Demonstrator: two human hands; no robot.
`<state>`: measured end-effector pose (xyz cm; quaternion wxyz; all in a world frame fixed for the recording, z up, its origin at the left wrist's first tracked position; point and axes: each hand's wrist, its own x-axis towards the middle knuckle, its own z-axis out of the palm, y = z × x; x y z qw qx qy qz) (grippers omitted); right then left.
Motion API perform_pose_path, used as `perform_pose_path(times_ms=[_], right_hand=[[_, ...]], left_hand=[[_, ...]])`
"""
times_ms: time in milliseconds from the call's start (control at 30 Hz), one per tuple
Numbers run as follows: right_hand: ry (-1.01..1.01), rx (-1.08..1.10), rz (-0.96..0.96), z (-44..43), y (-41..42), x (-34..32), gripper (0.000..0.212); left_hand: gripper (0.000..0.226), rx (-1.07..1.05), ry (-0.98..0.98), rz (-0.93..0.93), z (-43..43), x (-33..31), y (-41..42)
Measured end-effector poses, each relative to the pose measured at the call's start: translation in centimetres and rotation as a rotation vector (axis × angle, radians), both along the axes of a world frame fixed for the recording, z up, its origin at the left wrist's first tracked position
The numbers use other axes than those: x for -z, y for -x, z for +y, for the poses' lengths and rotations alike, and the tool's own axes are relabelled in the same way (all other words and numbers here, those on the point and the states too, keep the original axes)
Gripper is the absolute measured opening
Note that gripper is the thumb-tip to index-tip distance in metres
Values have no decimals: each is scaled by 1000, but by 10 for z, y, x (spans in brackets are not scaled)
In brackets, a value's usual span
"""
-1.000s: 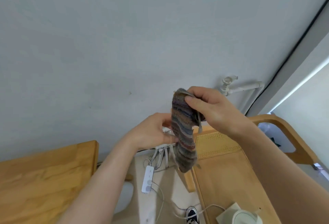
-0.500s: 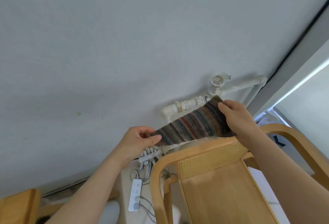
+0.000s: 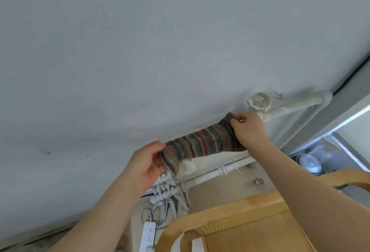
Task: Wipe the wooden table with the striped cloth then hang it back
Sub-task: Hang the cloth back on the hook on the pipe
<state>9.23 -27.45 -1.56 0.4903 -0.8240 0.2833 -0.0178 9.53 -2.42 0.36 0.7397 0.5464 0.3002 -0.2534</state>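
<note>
The striped cloth (image 3: pixel 202 144) is stretched out lengthwise along a white pipe by the wall and drapes over it. My left hand (image 3: pixel 147 164) pinches the cloth's lower left end. My right hand (image 3: pixel 249 129) grips its upper right end, close to a taped pipe joint (image 3: pixel 259 101). A white rag (image 3: pixel 188 166) shows under the cloth's left part. The wooden table is out of view.
A light wooden chair (image 3: pixel 226 214) with a curved back stands right below my arms. White pipes and a valve cluster (image 3: pixel 164 189) run along the wall base. A white power strip (image 3: pixel 148 235) lies on the floor. A grey wall fills the upper view.
The cloth went from bunched and hanging between my hands to spread out along the pipe. Both hands moved forward and apart toward the wall; the table left the view.
</note>
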Motion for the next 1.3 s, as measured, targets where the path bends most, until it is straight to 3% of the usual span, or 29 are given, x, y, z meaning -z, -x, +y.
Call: perform_pose_path(times_ms=[100,367,500,633,733,800,933,1100,1200,1300], right_hand=[[18,2,3,0,-12,7,8],[267,2,-141,9,-17,31,10],[590,-84,-111,13,-18,35,14],[746,-273,-40,12,-15,36,19],[823,-400,25,10,-18,30,20],[825,-399,25,10,-22,24,21],[752,-235,-211,9,-28,28,14],[894,-210,-220,15,-12,33,4],[932,-309,-203,23,3,30,10],[913,-390,-86,23,9,34,13]], left_hand=[[5,-133,8,32,-12,12,-7],[17,-285,-127,82,-28,40,-24],[27,-193,-186,105,-30,48,-19],[20,-21,-146,68,-23,38,-6],[33,111,-271,-20,-21,35,4],[31,-12,-294,-69,-23,31,2],[15,-222,-266,-88,-28,34,-11],[10,-5,-522,-163,-31,43,-6],[19,88,-862,-413,-28,39,7],[33,400,-942,-621,-30,38,23]])
